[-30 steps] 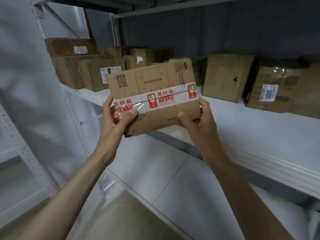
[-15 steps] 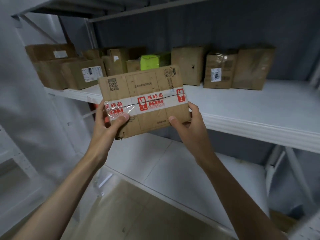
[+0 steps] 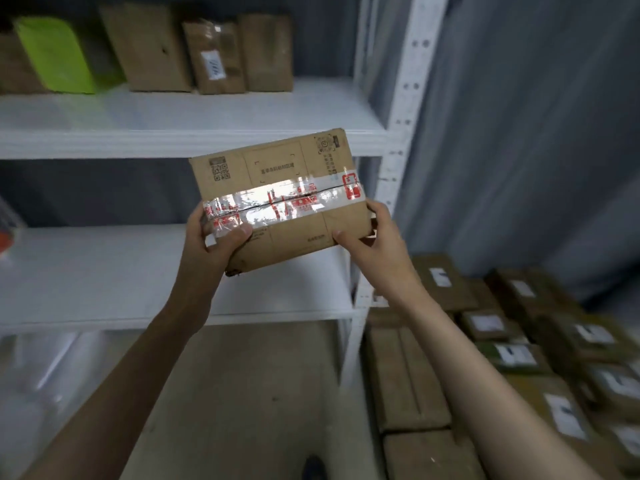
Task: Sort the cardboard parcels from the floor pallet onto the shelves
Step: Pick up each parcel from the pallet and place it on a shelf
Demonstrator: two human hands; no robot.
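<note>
Since a moment ago my view has swung right: the row of boxes on the upper shelf (image 3: 194,112) has slid to the far left, and the white upright (image 3: 398,157) at the shelf's right end now stands just behind the parcel (image 3: 277,199), with the floor stack (image 3: 512,344) showing at lower right. My grip on the parcel is the same as before.

I hold the parcel in the air in front of the shelves, between the upper shelf's edge and the lower shelf (image 3: 104,271), touching neither. It is a flat brown cardboard box, tilted so its right end sits higher. A band of glossy clear tape with red print runs across its middle over the flap seam, catching glare. Dark QR codes are printed near both top corners, with a dashed frame and small text between them. The near left corner looks crushed and scuffed.

My left hand (image 3: 211,244) grips the left end, thumb curled over the tape. My right hand (image 3: 374,244) grips the lower right corner, thumb on the front face, fingers wrapped behind.
</note>
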